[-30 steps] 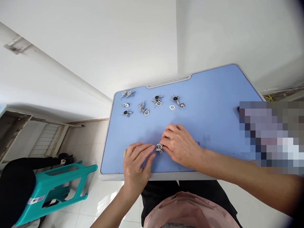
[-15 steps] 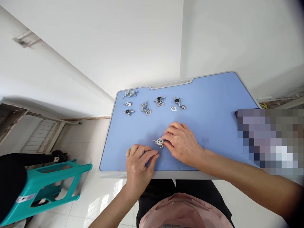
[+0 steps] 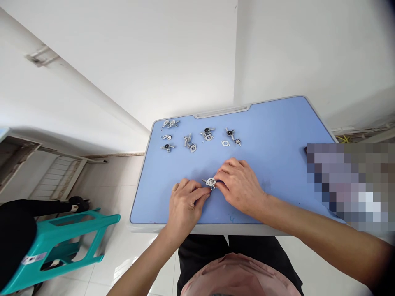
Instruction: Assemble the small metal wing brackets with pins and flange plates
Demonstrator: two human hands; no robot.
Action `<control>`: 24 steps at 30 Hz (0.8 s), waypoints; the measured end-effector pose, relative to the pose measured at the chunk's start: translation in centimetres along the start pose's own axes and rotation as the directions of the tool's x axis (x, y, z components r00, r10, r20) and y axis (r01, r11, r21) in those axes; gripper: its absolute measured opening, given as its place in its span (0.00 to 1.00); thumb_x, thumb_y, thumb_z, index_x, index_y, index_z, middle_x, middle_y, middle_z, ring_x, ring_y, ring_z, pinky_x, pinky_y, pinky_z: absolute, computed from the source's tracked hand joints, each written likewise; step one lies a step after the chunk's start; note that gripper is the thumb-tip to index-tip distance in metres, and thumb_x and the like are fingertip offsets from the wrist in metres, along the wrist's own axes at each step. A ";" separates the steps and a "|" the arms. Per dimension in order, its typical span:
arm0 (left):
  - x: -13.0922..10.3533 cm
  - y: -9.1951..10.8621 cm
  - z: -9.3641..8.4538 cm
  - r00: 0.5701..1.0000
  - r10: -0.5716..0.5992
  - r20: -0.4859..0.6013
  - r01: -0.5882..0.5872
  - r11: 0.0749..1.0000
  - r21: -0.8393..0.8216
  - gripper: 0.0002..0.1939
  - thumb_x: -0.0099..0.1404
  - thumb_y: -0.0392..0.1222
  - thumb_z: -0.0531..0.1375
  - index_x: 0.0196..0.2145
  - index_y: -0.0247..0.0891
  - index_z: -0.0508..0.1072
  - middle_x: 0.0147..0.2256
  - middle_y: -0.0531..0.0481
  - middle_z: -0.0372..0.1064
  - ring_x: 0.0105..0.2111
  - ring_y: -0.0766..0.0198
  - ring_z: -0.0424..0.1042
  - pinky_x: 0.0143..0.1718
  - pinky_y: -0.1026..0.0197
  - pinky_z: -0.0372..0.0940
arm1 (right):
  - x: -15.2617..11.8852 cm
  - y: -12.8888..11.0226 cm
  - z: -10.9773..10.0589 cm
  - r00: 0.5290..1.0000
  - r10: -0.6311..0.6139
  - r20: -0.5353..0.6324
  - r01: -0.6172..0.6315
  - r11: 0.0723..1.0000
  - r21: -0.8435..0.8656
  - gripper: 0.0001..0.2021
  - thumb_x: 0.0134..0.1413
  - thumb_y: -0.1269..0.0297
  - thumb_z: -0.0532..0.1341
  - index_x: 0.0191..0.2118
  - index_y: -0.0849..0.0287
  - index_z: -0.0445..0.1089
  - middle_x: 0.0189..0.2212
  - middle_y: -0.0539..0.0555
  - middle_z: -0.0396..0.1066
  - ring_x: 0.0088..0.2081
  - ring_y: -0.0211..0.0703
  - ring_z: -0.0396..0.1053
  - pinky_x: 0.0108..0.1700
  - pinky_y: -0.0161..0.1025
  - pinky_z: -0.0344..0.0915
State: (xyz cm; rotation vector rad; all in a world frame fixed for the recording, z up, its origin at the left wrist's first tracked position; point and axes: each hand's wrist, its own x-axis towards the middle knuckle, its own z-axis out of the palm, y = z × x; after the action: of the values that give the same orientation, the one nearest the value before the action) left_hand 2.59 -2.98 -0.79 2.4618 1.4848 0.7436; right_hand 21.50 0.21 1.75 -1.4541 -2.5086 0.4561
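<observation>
"Two hands are at work in the head view. How do they hold the small metal fitting [image 3: 211, 182]?"

"The right hand [image 3: 239, 185] pinches it by its right end. The left hand [image 3: 185, 201] has thumb and forefinger brought together at its lower edge, but I cannot tell whether they grip it."

"Why so, in your opinion?"

"I suppose the end grip leaves its face uncovered. It is between the hands, over the near part of the bench [image 3: 277, 135]; whether it rests there is not clear. Other parts, such as the flat plate [image 3: 225, 143] and the black-centred fitting [image 3: 230, 132], lie farther away in small groups, probably to stay sorted and reachable."

"And what is hidden?"

"Fingers cover the held fitting's right end. Pixelation hides the right side, and a black-clothed leg [image 3: 15, 242] covers part of the green stool [image 3: 77, 226]."
</observation>
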 end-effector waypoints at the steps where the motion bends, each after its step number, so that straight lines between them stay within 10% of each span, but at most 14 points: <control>1: 0.1 0.0 0.0 1.000 0.008 0.000 -0.008 1.000 -0.005 0.08 0.68 0.37 0.59 0.33 0.44 0.79 0.29 0.52 0.72 0.31 0.63 0.65 0.33 0.58 0.56 | 0.0 0.0 0.0 1.000 -0.001 0.009 0.001 1.000 -0.003 0.11 0.65 0.66 0.56 0.38 0.59 0.76 0.39 0.55 0.75 0.47 0.48 0.61 0.41 0.44 0.51; 10: -0.1 -0.1 -1.5 0.984 0.041 -0.175 -0.046 0.999 -0.027 0.05 0.67 0.35 0.60 0.34 0.40 0.76 0.36 0.50 0.76 0.37 0.61 0.68 0.40 0.56 0.63 | -0.1 -0.5 -0.3 0.995 -0.013 0.094 0.015 1.000 -0.021 0.12 0.66 0.64 0.55 0.38 0.60 0.76 0.38 0.56 0.74 0.47 0.49 0.61 0.42 0.45 0.50; 24: 1.2 0.3 -1.6 0.958 0.276 -0.078 -0.248 0.934 0.259 0.09 0.68 0.31 0.57 0.35 0.41 0.75 0.36 0.51 0.77 0.38 0.59 0.68 0.40 0.55 0.58 | -0.3 -0.5 0.4 0.994 -0.067 0.088 0.071 0.997 -0.040 0.11 0.64 0.66 0.55 0.37 0.60 0.75 0.37 0.56 0.74 0.45 0.49 0.60 0.41 0.46 0.49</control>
State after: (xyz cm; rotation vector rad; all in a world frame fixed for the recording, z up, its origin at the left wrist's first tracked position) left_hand 2.47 -2.31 1.13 2.8936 1.3739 0.7993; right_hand 21.11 -0.34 1.52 -1.3864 -2.6423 0.4644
